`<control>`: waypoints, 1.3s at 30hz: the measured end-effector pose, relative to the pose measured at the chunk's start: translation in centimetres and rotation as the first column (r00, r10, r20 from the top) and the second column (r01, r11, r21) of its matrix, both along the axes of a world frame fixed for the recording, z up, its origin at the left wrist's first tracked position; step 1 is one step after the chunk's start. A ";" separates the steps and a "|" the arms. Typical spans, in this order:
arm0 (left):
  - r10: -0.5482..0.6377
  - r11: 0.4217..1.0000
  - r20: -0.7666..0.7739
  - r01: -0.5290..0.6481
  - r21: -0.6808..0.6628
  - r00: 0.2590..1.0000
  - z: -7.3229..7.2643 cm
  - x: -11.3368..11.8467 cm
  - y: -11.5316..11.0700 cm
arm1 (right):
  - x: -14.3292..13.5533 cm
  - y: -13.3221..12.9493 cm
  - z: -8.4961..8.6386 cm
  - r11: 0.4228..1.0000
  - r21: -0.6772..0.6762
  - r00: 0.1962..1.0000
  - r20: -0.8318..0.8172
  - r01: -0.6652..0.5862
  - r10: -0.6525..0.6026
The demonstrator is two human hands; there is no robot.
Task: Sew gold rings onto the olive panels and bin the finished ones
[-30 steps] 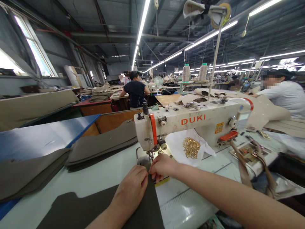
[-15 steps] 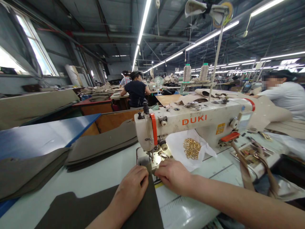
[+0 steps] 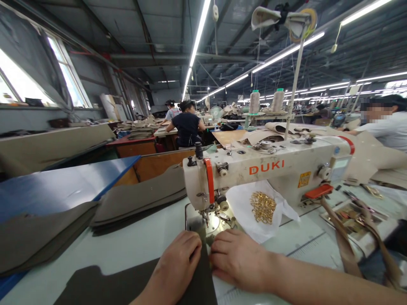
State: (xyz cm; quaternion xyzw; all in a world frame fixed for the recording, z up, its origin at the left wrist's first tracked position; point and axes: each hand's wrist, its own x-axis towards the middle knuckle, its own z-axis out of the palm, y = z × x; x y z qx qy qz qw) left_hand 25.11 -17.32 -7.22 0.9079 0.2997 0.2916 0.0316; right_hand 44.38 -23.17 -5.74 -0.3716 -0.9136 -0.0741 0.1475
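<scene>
- Head view: the dark panel (image 3: 122,279) lies on the table (image 3: 125,241) in front of the machine (image 3: 267,167), its far end running up between the hands toward the needle area (image 3: 206,217). Whether any of it sits under the foot cannot be told.
- Left hand (image 3: 179,258) is loosely curled, thumb close to the fingers, resting on the panel. Whether it pinches or only presses is hidden; a light press could let the panel slip or twist.
- Right hand (image 3: 238,258) is half closed beside the panel's right edge, fingertips out of sight, so I cannot tell if it holds anything. Uneven pressure from the two hands could skew that edge.
- Both hands are near the needle area; if the machine ran with fingers drifting forward, they could be hurt.
- Gold rings (image 3: 263,206) lie heaped on a white sheet (image 3: 241,207) beyond the right hand. A forearm or wrist catching the sheet could scatter them toward the metal plate (image 3: 193,220).
- Stacked pieces (image 3: 140,197) lie to the left; a wide sweep of the panel could knock them askew.
</scene>
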 end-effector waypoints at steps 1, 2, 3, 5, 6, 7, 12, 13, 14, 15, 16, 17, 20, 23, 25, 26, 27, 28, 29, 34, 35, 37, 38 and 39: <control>-0.002 1.000 0.000 0.002 -0.001 1.000 0.0 0.0 0.0 | -0.2 0.2 -0.2 1.000 0.014 1.000 -0.017 -0.003 0.004; -0.004 1.000 0.002 0.004 0.000 1.000 -0.1 0.0 0.0 | -0.3 0.4 -0.4 0.999 0.032 0.999 -0.031 -0.014 0.015; -0.005 1.000 0.007 0.005 0.004 1.000 -0.1 0.0 0.0 | -0.5 0.6 -0.6 0.998 0.051 0.999 -0.041 -0.031 0.033; -0.007 1.000 0.015 0.006 0.019 1.000 -0.2 0.1 0.0 | -0.8 0.9 -1.1 0.994 0.080 0.995 -0.053 -0.077 0.081; -0.007 1.000 0.016 0.006 0.029 1.000 -0.2 0.1 -0.1 | -0.9 1.1 -1.4 0.991 0.087 0.993 -0.059 -0.100 0.106; -0.006 0.999 0.013 0.006 0.037 1.000 -0.3 0.1 -0.1 | -1.0 1.2 -1.6 0.989 0.089 0.990 -0.066 -0.122 0.128; 0.012 0.997 -0.002 -0.012 0.080 1.000 -0.3 0.0 -0.1 | -1.1 1.4 -2.1 0.987 0.049 0.980 -0.121 -0.150 0.155; 0.010 0.996 -0.002 -0.010 0.088 1.000 -0.3 0.0 -0.1 | -1.1 1.4 -2.1 0.988 0.038 0.980 -0.128 -0.149 0.152; 0.006 0.995 0.000 -0.006 0.095 1.000 -0.3 0.0 0.0 | -1.1 1.4 -2.1 0.989 0.028 0.979 -0.135 -0.149 0.151; 0.001 0.995 0.005 -0.002 0.101 1.000 -0.4 -0.1 0.0 | -1.1 1.3 -2.1 0.988 0.022 0.978 -0.141 -0.150 0.151; -0.004 0.994 0.012 0.003 0.106 1.000 -0.4 -0.1 0.0 | -1.1 1.4 -2.1 0.989 0.020 0.977 -0.148 -0.150 0.151; -0.008 0.994 0.021 0.005 0.111 1.000 -0.4 -0.1 0.1 | -1.1 1.4 -2.2 0.989 0.018 0.977 -0.153 -0.148 0.149; -0.011 0.993 0.037 0.007 0.114 0.999 -0.5 -0.1 0.2 | -1.1 1.4 -2.4 0.989 0.019 0.975 -0.168 -0.146 0.147; -0.022 0.993 0.041 0.017 0.114 0.999 -0.6 -0.1 0.2 | -1.1 1.4 -2.5 0.989 0.017 0.974 -0.172 -0.145 0.146; -0.029 0.993 0.041 0.024 0.118 0.999 -0.6 0.0 0.3 | -1.1 1.4 -2.4 0.990 0.025 0.975 -0.168 -0.140 0.143; -0.031 0.992 0.040 0.026 0.120 0.999 -0.5 0.0 0.3 | -1.1 1.4 -2.4 0.990 0.030 0.976 -0.166 -0.139 0.142; -0.035 0.992 0.042 0.029 0.125 0.998 -0.5 0.1 0.3 | -1.1 1.4 -2.5 0.990 0.035 0.976 -0.167 -0.138 0.142; -0.041 0.991 0.047 0.034 0.133 0.998 -0.4 0.2 0.3 | -1.0 1.4 -2.5 0.990 0.037 0.975 -0.169 -0.138 0.142; -0.046 0.989 0.051 0.038 0.140 0.998 -0.3 0.2 0.3 | -1.0 1.4 -2.6 0.990 0.039 0.974 -0.174 -0.138 0.143; -0.041 0.989 0.040 0.035 0.144 0.998 0.0 0.5 0.2 | -1.0 1.5 -2.8 0.989 0.057 0.973 -0.180 -0.138 0.146; -0.042 0.988 0.039 0.036 0.148 0.998 0.0 0.5 0.2 | -1.0 1.5 -2.8 0.989 0.059 0.973 -0.179 -0.136 0.145; -0.045 0.986 0.042 0.038 0.160 0.998 0.0 0.4 0.1 | -1.0 1.5 -2.7 0.990 0.053 0.974 -0.180 -0.134 0.141; -0.048 0.986 0.042 0.040 0.164 0.998 0.0 0.4 0.1 | -1.0 1.4 -2.7 0.990 0.053 0.973 -0.183 -0.134 0.141; -0.050 0.985 0.042 0.042 0.167 0.998 0.0 0.4 0.1 | -0.9 1.4 -2.7 0.989 0.053 0.972 -0.185 -0.135 0.143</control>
